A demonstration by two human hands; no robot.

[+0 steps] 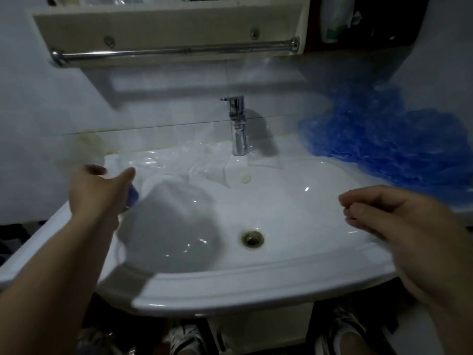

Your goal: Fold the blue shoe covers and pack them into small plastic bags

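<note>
Judged packing stage: holding a blue shoe cover in left grip, left of faucet by clear plastic bags; right grip slack, empty; next needs opening one bag.

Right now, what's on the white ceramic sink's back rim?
Clear plastic bags spread by the chrome faucet; crumpled blue shoe covers piled at right. Anything under them is hidden.

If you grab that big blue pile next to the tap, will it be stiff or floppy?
Probably floppy: the blue shoe covers look thin, crinkled and see-through, heaped loosely. Likely very light for their size. A handful may slide apart, since nothing seems to bind them.
</note>
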